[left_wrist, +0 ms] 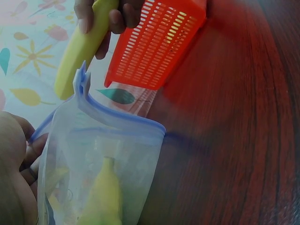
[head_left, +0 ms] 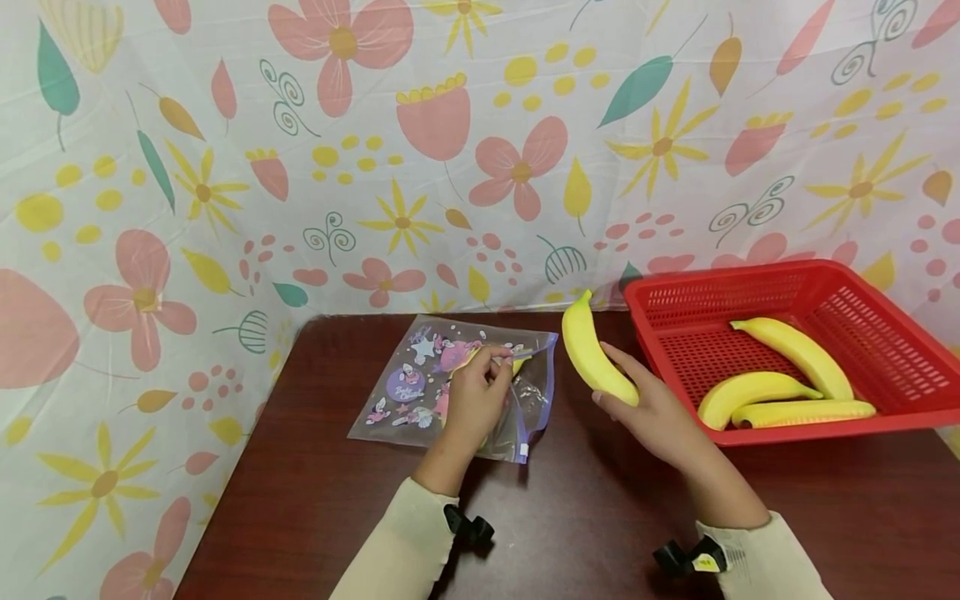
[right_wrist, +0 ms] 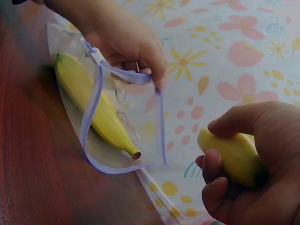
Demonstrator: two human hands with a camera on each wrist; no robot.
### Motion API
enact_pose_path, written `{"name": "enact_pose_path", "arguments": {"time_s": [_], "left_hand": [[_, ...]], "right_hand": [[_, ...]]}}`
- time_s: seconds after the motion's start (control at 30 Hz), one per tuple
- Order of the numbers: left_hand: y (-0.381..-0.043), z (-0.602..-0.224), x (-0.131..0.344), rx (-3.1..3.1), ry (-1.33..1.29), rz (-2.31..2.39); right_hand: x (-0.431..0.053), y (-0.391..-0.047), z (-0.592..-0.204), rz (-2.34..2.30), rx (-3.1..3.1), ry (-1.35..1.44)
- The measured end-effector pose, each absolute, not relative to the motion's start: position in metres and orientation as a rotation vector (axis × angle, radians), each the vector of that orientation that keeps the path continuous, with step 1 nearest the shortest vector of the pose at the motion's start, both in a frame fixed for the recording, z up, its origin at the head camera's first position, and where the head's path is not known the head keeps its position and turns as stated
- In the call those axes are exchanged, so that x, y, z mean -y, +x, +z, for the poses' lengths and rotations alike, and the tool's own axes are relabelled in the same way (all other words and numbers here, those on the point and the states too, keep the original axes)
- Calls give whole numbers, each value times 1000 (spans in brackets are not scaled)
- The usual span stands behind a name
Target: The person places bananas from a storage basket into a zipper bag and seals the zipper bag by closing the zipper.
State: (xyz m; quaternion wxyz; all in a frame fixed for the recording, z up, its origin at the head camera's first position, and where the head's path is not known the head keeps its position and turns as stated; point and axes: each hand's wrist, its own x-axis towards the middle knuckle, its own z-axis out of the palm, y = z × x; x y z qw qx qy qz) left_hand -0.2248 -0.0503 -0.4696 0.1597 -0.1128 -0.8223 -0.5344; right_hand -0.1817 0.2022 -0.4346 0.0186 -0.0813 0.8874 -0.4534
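My right hand (head_left: 658, 417) grips a yellow banana (head_left: 588, 346) near its lower end, stem upward, between the bag and the basket. A clear zip bag (head_left: 390, 417) with cartoon prints and a purple zip edge lies on the table to its left. My left hand (head_left: 476, 398) pinches the bag's upper edge. The right wrist view shows the mouth held apart in a loop, with a white slider (right_wrist: 97, 56) on the zip. Inside the bag lies another banana (right_wrist: 91, 105), its stem toward the opening. The banana in my right hand is outside the bag.
A red plastic basket (head_left: 840, 429) stands on the right, with a curved banana (head_left: 798, 346) and two more in it. Dark wood table (head_left: 300, 517) lies underneath. A flower-printed sheet (head_left: 450, 242) hangs behind and at the left.
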Motion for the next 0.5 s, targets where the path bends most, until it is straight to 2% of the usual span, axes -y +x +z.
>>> {"name": "enact_pose_path", "arguments": {"time_s": [0.5], "left_hand": [[-225,-470,50,2365,-333,-1524]], "right_hand": [[-211,-176,-427,-1322,-2690,-330]]}}
